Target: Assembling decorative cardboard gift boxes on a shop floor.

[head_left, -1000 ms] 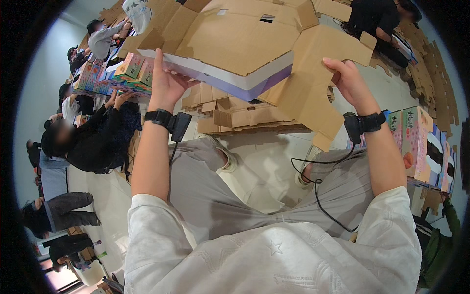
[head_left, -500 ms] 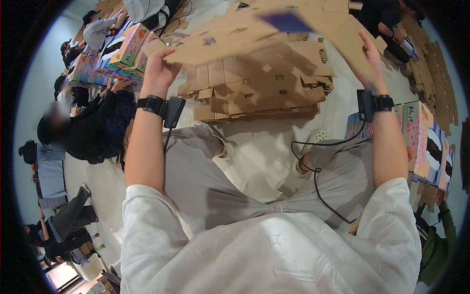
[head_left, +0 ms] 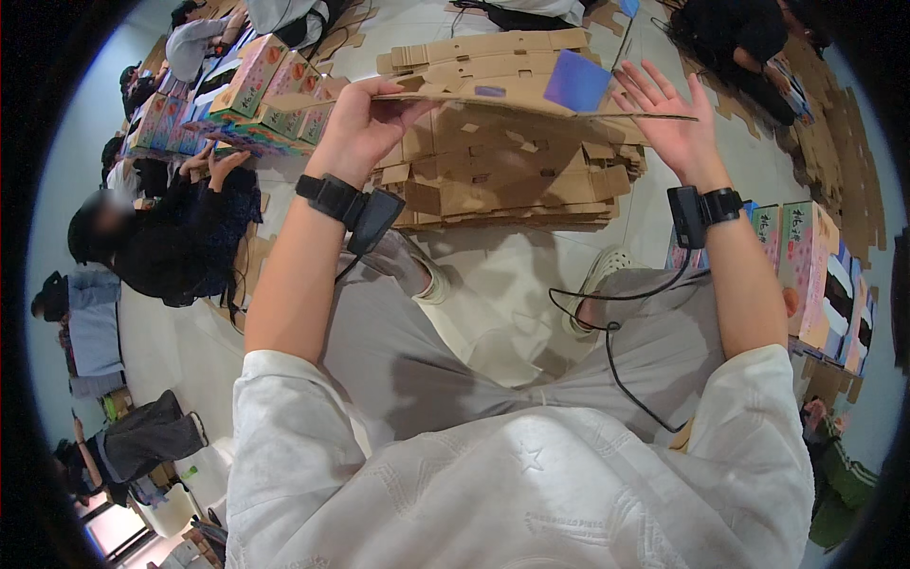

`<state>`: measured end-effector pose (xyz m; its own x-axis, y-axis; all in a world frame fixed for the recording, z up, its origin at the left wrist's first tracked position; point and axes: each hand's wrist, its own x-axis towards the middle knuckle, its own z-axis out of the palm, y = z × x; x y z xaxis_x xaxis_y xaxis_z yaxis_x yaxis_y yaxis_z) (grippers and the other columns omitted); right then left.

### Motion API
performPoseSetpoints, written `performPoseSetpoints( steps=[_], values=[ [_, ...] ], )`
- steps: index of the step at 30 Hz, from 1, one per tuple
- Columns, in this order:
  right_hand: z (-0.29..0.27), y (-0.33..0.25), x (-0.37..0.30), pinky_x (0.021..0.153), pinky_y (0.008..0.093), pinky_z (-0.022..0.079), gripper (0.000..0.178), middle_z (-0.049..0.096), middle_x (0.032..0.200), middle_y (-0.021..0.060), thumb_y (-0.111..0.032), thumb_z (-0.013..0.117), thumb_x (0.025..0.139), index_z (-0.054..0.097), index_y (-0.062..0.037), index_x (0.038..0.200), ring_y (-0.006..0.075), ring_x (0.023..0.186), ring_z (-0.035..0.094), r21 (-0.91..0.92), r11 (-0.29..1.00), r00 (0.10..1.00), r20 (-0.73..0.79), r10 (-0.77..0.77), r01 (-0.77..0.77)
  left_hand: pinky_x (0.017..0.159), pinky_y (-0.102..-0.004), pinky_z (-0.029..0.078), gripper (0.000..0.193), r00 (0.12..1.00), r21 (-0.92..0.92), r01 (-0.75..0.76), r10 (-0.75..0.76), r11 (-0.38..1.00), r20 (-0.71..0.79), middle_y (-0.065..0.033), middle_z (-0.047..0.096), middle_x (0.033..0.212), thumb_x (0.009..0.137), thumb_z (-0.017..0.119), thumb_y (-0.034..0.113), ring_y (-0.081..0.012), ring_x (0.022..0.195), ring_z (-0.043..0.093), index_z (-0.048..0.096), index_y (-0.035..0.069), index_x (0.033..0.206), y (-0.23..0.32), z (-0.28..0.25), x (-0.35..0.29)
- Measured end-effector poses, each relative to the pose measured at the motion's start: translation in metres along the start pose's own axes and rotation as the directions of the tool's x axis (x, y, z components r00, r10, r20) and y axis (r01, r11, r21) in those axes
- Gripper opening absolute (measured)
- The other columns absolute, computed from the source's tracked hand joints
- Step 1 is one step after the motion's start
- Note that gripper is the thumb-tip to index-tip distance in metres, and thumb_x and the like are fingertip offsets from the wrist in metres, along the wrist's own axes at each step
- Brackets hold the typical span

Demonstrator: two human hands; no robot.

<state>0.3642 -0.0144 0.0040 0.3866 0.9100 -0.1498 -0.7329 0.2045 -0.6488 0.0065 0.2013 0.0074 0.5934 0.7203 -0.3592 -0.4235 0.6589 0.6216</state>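
Observation:
A flat piece of brown cardboard point(head_left: 517, 105) with a blue-purple patch point(head_left: 576, 81) is tipped nearly edge-on above a pile of flattened cardboard point(head_left: 507, 194). My left hand point(head_left: 362, 136) grips its left end, thumb beneath and fingers curled over. At the other end my right hand point(head_left: 684, 144) is spread wide, palm showing. The cardboard's thin edge crosses that palm; I cannot tell whether it touches. Both wrists wear black straps with small boxes.
Colourful printed boxes point(head_left: 254, 85) stand at the far left, near a person in black point(head_left: 156, 242). More printed boxes point(head_left: 806, 275) are by my right arm. A black cable point(head_left: 614, 327) hangs over my right leg. Another person point(head_left: 735, 47) crouches at the far right.
The cardboard has swung down and turned from a broad face to nearly edge-on. My left hand has moved right with it. My right hand has shifted left and its fingers have spread.

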Motion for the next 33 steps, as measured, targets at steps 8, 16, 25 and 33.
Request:
performPoseSetpoints(
  steps=[8,16,25,33],
  values=[
    [0.007,0.009,-0.018,0.121,0.0564,0.043,0.063,0.051,0.147,0.0232,-0.050,0.043,0.112,0.041,0.0021,0.147,0.0360,0.142,0.050,-0.104,0.987,0.966,-0.216,-0.144,0.124,0.112,-0.0541,0.057,0.026,0.998,0.032,-0.049,0.050,0.998,-0.034,-0.0254,0.060,0.131,0.100,0.051,-0.005,-0.0396,0.125,0.064,0.051,-0.014,0.124,-0.015,0.023,-0.016],
    [0.010,0.029,-0.058,0.114,0.0569,0.049,0.065,0.052,0.137,0.0212,-0.056,0.043,0.110,0.042,0.0009,0.140,0.0374,0.132,0.055,0.040,0.993,0.975,-0.191,0.115,-0.109,0.113,-0.0456,0.054,0.040,0.993,-0.007,0.104,-0.104,0.995,-0.050,-0.0178,0.059,0.140,0.101,0.049,-0.002,-0.0303,0.128,0.061,0.048,-0.005,0.141,-0.082,0.033,-0.075],
    [0.011,0.035,-0.054,0.102,0.0439,0.053,0.059,0.066,0.124,0.0147,-0.053,0.033,0.113,0.057,-0.0015,0.128,0.0297,0.122,0.064,-0.198,0.977,0.966,-0.255,0.032,-0.085,0.120,-0.0458,0.049,0.032,0.980,-0.026,0.151,-0.153,0.988,-0.127,-0.0194,0.060,0.141,0.105,0.048,0.002,-0.0314,0.131,0.061,0.052,-0.007,0.135,-0.087,0.015,-0.061],
    [0.058,-0.012,-0.058,0.108,0.0401,0.046,0.032,0.067,0.122,0.0142,-0.028,0.049,0.108,0.058,-0.0041,0.127,0.0249,0.121,0.061,-0.612,0.307,0.507,0.181,-0.843,0.729,0.120,-0.0495,0.049,0.032,0.981,-0.039,-0.173,0.176,0.984,0.086,-0.0189,0.057,0.143,0.104,0.049,0.000,-0.0329,0.133,0.058,0.050,-0.007,0.134,-0.050,0.053,-0.011]
  ],
)
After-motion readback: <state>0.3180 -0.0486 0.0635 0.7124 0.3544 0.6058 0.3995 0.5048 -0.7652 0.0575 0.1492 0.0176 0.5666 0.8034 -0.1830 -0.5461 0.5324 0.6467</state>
